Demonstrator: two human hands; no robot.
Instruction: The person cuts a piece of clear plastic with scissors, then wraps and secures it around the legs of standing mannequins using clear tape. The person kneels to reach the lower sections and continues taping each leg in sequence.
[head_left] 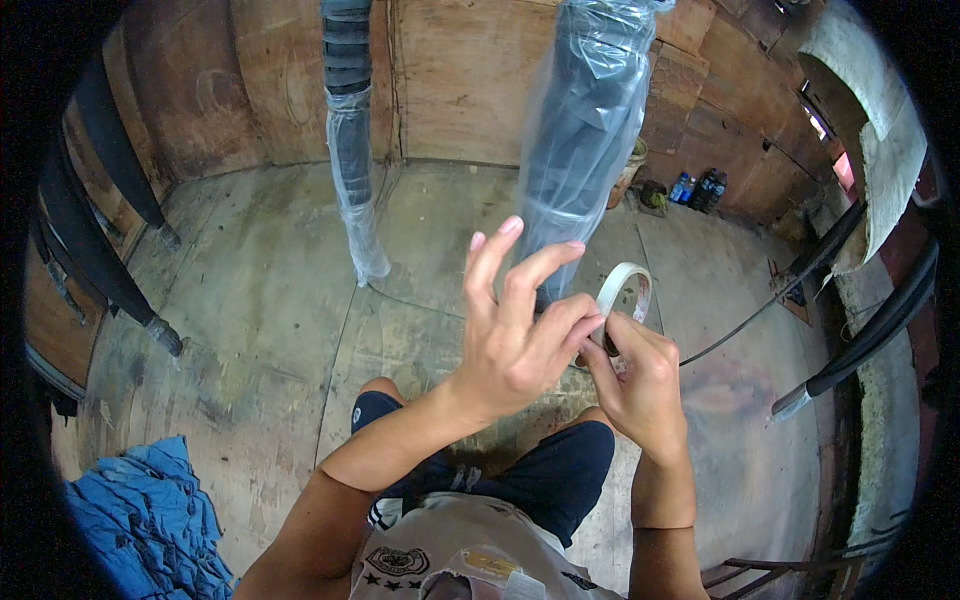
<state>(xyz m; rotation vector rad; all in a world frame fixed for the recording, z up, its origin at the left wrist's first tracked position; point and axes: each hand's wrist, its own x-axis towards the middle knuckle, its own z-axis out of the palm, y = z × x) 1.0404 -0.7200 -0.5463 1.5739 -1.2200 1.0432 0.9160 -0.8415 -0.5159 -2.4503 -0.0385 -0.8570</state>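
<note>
A narrow roll of whitish tape (624,285) stands on edge in front of my chest. My right hand (640,370) grips its lower rim between thumb and bent fingers. My left hand (515,345) meets it there, thumb and forefinger pinched at the tape's near edge, the other fingers raised and apart. Whatever bit of tape lies in that pinch is hidden by the fingertips. Just beyond my hands hangs a thick dark bundle (590,130) wrapped in clear plastic film, its lower end partly behind my left fingers.
A thinner plastic-wrapped dark pipe (348,140) hangs left of the bundle. Black-sleeved pipes slant down at far left (100,230) and right (880,310). Blue crumpled cloth (150,525) lies at lower left. Bottles (697,190) stand by the back wooden wall (470,90).
</note>
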